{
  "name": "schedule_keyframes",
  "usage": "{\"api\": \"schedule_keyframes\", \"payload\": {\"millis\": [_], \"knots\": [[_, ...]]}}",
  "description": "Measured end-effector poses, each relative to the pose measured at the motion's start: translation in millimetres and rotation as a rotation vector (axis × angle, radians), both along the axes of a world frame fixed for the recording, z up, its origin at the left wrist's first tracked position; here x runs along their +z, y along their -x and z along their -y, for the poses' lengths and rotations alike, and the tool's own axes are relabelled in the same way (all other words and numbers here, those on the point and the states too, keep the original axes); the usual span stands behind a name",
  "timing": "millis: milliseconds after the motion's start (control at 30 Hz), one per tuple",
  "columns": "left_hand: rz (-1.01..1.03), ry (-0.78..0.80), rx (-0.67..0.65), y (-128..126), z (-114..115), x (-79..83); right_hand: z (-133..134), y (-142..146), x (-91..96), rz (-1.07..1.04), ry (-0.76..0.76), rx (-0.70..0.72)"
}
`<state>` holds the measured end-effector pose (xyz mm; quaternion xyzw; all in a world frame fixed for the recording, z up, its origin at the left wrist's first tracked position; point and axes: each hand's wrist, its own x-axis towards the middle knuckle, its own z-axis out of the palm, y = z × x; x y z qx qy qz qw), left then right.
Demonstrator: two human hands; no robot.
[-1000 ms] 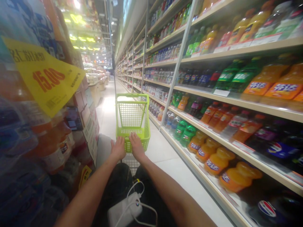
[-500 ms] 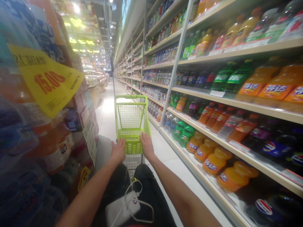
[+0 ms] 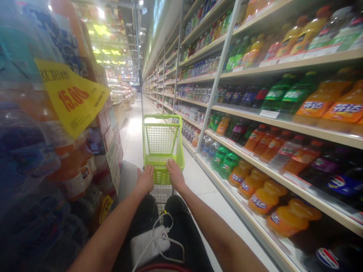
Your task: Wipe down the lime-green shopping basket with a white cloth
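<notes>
A lime-green shopping cart [image 3: 163,118] with a mesh basket stands in the aisle right in front of me. My left hand [image 3: 146,180] rests at the left end of its near edge, fingers bent over the rim and thumb sticking up. On the right part of the same edge lies my right hand [image 3: 175,175], its fingers curled over the green plastic. Both arms reach forward. A white power bank [image 3: 149,243] lies against my dark clothing, with a white cable [image 3: 167,238] looped over it.
Along the right runs a tall shelf [image 3: 286,117] of drink bottles, with large orange soda bottles [image 3: 265,196] low down. Close on the left rise stacked bottles and cartons [image 3: 109,151] with a yellow price sign [image 3: 74,96]. A pale tiled floor [image 3: 136,130] leads ahead between them.
The cart, the shelf and the yellow sign have all shifted to the right in the view. Both hands stay on the cart's near edge.
</notes>
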<state>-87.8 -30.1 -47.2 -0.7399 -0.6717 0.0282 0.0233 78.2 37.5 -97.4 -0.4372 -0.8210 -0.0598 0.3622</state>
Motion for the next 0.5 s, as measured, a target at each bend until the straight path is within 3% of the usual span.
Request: {"api": "schedule_keyframes", "payload": {"millis": [100,167,400,500], "knots": [[0.024,-0.01,-0.002,-2,3,-1.5,-1,-27,3.8,-0.019,0.029,-0.128],[0.033,-0.022,-0.004,-5,4,-2.6,1,-28,4.4,-0.024,0.044,-0.152],[0.031,-0.03,-0.017,-8,8,-2.0,17,30,-0.1,-0.009,-0.012,0.048],[0.02,-0.031,-0.02,-6,9,-2.5,17,25,2.0,-0.002,-0.012,0.018]]}}
